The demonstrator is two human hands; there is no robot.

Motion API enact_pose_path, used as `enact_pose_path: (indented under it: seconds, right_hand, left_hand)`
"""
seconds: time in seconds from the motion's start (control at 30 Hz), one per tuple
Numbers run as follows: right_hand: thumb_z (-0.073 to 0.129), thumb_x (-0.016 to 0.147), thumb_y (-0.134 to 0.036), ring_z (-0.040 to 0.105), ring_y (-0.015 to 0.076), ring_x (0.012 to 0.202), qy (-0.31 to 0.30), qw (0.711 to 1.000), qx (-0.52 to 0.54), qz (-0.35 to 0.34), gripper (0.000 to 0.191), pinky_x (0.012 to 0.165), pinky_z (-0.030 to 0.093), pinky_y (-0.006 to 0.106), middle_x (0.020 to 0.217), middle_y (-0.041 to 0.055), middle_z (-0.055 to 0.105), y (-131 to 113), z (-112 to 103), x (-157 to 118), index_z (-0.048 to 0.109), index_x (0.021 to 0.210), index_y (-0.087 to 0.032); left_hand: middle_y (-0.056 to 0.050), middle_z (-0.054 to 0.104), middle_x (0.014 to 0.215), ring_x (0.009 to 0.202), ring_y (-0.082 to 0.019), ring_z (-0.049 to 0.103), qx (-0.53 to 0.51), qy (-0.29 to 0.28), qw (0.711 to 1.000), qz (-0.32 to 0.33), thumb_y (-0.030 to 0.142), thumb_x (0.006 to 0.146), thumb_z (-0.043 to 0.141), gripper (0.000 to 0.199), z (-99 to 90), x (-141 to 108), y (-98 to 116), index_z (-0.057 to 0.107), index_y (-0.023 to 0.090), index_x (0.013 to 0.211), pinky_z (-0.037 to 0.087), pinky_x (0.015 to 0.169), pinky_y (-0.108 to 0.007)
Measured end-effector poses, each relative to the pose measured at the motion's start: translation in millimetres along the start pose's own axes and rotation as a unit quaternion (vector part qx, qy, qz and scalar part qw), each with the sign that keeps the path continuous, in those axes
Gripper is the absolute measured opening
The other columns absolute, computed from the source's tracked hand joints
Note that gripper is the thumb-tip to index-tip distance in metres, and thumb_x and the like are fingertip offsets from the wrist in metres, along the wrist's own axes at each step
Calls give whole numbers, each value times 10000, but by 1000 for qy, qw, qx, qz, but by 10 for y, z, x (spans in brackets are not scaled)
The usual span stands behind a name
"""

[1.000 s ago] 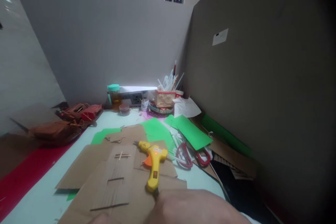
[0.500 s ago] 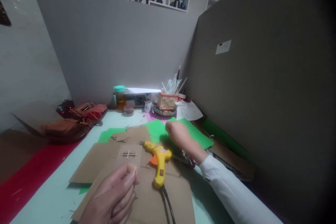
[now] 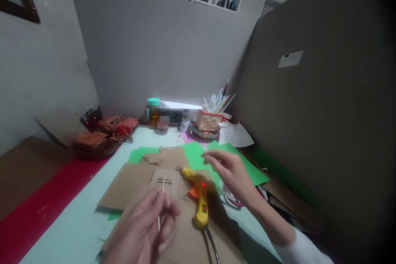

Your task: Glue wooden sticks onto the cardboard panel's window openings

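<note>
My left hand (image 3: 145, 225) pinches a thin wooden stick (image 3: 159, 223), whose lower end sticks out below the fingers. Just past the fingertips, a small cross of thin sticks (image 3: 167, 181) shows over a light piece of card. Whether the pinched stick belongs to that cross, I cannot tell. To the right, a yellow hot glue gun (image 3: 201, 208) lies on brown cardboard (image 3: 128, 183), its nozzle towards the upper left and a red light lit. My right hand (image 3: 227, 169) hovers beyond the glue gun over green sheets (image 3: 194, 154), fingers loosely apart and nothing visible in them.
The glue gun's black cord (image 3: 213, 245) runs to the front edge. At the back stand a jar with a turquoise lid (image 3: 154, 109) and a box of white sticks (image 3: 211, 120). Reddish-brown models (image 3: 93, 140) sit at left. A grey partition (image 3: 309, 103) bounds the right.
The view has swung left, so the scene sits further right. My right hand has gone from closed to loosely spread. My left hand has turned, and the stick below its fingers now shows.
</note>
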State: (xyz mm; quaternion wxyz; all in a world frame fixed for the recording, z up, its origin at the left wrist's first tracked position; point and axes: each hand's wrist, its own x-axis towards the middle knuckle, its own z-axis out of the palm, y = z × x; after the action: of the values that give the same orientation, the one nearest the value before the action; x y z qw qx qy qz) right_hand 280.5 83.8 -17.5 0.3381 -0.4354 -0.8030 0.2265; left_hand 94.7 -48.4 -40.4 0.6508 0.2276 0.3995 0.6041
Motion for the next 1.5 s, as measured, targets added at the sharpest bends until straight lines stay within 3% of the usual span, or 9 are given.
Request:
enact_pose_path:
  seconds: [0.23, 0.57, 0.73, 0.87, 0.97, 1.03, 1.13, 1.33, 1.5]
  right_hand:
    - [631, 916, -287, 658, 161, 798, -103, 974, 197, -46, 144, 729, 487, 272, 864, 2, 736, -494, 248, -574, 757, 931, -221]
    - [743, 861, -393, 631, 180, 809, -152, 914, 375, 21, 206, 736, 506, 313, 849, 19, 641, -434, 265, -601, 695, 842, -193]
    - [793, 832, -274, 634, 129, 681, -188, 846, 498, 40, 124, 659, 502, 268, 813, -15, 621, -342, 297, -615, 711, 791, -191]
    - [735, 883, -213, 605, 105, 752, -125, 827, 548, 37, 83, 706, 465, 219, 845, -15, 648, -305, 312, -601, 696, 816, -182]
    - [626, 969, -274, 623, 131, 794, -107, 821, 559, 48, 108, 751, 467, 255, 869, 6, 665, -304, 300, -608, 641, 908, -187]
    - [564, 994, -311, 600, 124, 688, -114, 831, 539, 71, 129, 690, 451, 256, 785, -12, 639, -313, 297, -628, 595, 941, -197]
    - [501, 957, -279, 492, 119, 622, -117, 888, 439, 74, 135, 595, 381, 240, 727, -33, 549, -360, 301, -662, 541, 846, -213]
    - [553, 861, -398, 488, 156, 629, -165, 961, 221, 6, 186, 573, 363, 263, 696, -15, 541, -505, 404, -700, 564, 824, -216]
    - [465, 976, -332, 492, 148, 622, -66, 982, 147, -102, 251, 591, 373, 264, 684, -18, 543, -407, 454, -732, 476, 749, -226]
  left_hand:
    - [38, 497, 697, 532, -58, 197, 15, -2, 1000, -17, 366, 753, 834, 281, -53, 11, -56, 658, 151, 710, 197, 449, -173]
    - [71, 421, 544, 424, -12, 151, 100, -68, 989, -89, 432, 739, 832, 341, -26, -18, -41, 692, 129, 670, 62, 416, -197]
    - [70, 421, 555, 457, -32, 196, 122, -90, 983, -103, 469, 748, 822, 339, -8, -49, -55, 734, 144, 784, 90, 430, -201]
    - [52, 511, 583, 473, -44, 162, 57, -79, 991, -88, 306, 873, 700, 147, -17, -32, -43, 726, 164, 844, 137, 405, -157]
    - [-29, 713, 801, 518, -55, 423, -3, -28, 999, -29, 188, 937, 589, 172, -33, -7, -21, 751, 180, 995, 377, 461, -139]
    - [-85, 783, 1077, 812, -129, 672, -38, -5, 999, 16, 208, 952, 589, 227, -32, 5, -1, 741, 196, 1120, 562, 690, -200]
    - [-76, 728, 1332, 1282, -213, 599, -75, 9, 995, 63, 274, 948, 614, 258, -7, 9, 11, 755, 205, 1153, 537, 1010, -293]
    - [-8, 661, 1431, 1420, -234, 477, -53, -21, 994, 88, 323, 924, 648, 276, 86, -43, -114, 760, 315, 1175, 392, 1168, -365]
    - [-29, 622, 1477, 1396, -247, 507, 142, -11, 984, 109, 467, 944, 553, 460, 48, -48, -64, 574, 352, 1388, 412, 1135, -386]
